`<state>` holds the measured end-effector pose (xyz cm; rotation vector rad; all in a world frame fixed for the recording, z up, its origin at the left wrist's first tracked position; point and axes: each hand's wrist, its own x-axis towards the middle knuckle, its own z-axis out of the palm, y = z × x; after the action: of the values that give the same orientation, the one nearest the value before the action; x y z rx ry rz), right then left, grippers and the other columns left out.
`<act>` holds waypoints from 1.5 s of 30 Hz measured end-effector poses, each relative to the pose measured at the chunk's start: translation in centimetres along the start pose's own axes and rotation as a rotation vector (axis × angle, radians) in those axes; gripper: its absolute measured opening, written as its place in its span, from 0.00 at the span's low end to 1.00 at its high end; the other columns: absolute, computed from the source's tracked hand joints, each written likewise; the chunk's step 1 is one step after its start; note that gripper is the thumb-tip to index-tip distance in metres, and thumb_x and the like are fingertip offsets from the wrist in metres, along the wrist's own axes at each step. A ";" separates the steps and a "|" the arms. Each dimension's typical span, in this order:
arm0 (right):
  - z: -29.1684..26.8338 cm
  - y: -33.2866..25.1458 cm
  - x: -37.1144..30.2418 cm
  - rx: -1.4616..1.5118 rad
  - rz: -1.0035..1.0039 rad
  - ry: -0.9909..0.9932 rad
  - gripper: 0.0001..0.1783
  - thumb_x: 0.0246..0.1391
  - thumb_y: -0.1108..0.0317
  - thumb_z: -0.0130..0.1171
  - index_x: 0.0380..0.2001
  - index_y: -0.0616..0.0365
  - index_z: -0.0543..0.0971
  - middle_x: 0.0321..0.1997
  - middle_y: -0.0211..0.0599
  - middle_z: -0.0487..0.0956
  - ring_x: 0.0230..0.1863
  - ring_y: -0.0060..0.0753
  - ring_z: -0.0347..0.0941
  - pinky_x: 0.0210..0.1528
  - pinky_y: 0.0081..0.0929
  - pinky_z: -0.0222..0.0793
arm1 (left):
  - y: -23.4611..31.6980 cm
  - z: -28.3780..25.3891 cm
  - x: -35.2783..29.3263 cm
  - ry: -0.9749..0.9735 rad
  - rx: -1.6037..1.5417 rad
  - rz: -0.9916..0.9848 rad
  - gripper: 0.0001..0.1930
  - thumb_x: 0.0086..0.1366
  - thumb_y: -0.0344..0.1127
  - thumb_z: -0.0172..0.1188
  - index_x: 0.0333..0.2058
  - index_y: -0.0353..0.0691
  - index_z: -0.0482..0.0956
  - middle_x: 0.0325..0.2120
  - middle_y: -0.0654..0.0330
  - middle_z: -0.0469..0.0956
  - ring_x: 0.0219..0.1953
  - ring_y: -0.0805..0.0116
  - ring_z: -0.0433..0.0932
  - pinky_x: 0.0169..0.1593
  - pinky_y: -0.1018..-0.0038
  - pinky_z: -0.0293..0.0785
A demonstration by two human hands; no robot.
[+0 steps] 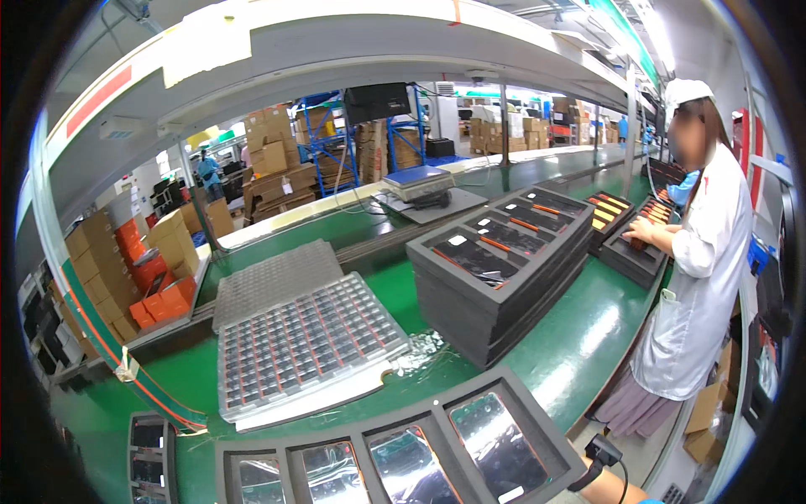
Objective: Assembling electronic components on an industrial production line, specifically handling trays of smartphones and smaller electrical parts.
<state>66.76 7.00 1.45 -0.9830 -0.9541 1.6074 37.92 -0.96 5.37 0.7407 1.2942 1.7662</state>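
A black foam tray (361, 441) lies across the near edge of the view. Its compartments hold several flat, glossy dark panels (495, 441) with orange edges, like phone screens. At the tray's right end my right forearm comes in, with a black device (603, 451) strapped at the wrist. My right hand (592, 480) is mostly covered by the tray's corner, and its fingers are hidden. My left hand is out of view. Just beyond the tray sits a clear plastic tray (306, 344) with rows of small dark parts and orange strips.
A tall stack of black foam trays (495, 302) stands on the green bench (579, 336). Behind it is a scale (417, 183). A smaller black tray (149, 458) lies at left. At right a co-worker in a white coat (701, 277) handles parts. A shelf (353, 42) spans overhead.
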 end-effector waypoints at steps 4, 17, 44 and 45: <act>-5.0 -1.7 0.7 -0.089 -0.238 0.088 0.16 0.66 0.60 0.50 0.49 0.59 0.78 0.43 0.32 0.82 0.41 0.28 0.79 0.44 0.25 0.77 | -1.8 2.9 -0.6 -0.067 -0.001 0.010 0.31 0.77 0.47 0.39 0.68 0.31 0.51 0.70 0.51 0.52 0.71 0.60 0.50 0.72 0.70 0.43; -1.3 4.2 -4.8 0.262 -0.679 0.851 0.21 0.72 0.61 0.44 0.63 0.59 0.65 0.62 0.35 0.70 0.61 0.30 0.66 0.62 0.27 0.63 | -5.1 5.8 -2.1 -0.169 0.039 0.016 0.33 0.77 0.48 0.37 0.70 0.31 0.46 0.71 0.50 0.47 0.73 0.59 0.45 0.73 0.69 0.39; -19.4 -2.1 5.7 0.150 -0.656 0.741 0.20 0.66 0.45 0.48 0.48 0.48 0.73 0.45 0.27 0.73 0.47 0.24 0.66 0.50 0.27 0.61 | -4.9 7.2 5.7 -1.175 0.142 -0.540 0.46 0.70 0.50 0.56 0.72 0.38 0.35 0.62 0.43 0.64 0.53 0.57 0.74 0.53 0.66 0.75; -16.0 -1.4 3.8 0.145 -0.660 0.692 0.27 0.66 0.46 0.48 0.60 0.50 0.71 0.61 0.31 0.72 0.65 0.23 0.61 0.67 0.28 0.53 | -3.8 3.4 7.1 -1.132 0.127 -0.723 0.43 0.71 0.48 0.55 0.72 0.39 0.38 0.57 0.48 0.73 0.45 0.63 0.80 0.46 0.69 0.79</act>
<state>81.29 12.88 -3.63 -0.8998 -0.5710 0.6913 38.15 7.42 2.73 0.9600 0.7041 0.4874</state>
